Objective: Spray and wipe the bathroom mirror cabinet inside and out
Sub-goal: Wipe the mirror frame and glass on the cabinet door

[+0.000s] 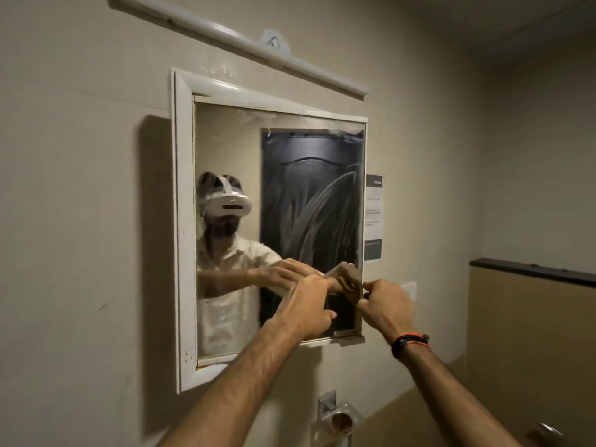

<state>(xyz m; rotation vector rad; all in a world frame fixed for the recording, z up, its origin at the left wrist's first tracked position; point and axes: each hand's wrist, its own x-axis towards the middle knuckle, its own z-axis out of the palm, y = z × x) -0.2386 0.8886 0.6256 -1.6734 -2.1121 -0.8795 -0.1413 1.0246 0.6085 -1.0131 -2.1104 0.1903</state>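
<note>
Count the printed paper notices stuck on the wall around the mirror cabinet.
1. A single paper notice hangs on the wall just right of the mirror cabinet, above the right hand. The cabinet could hide others.

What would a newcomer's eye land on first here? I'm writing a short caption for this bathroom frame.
Probably the white-framed mirror cabinet on the wall, its glass marked with curved wipe streaks on the right half. Next, the left hand and right hand meeting at the mirror's lower right edge. Above hangs a long white tube light.
</note>
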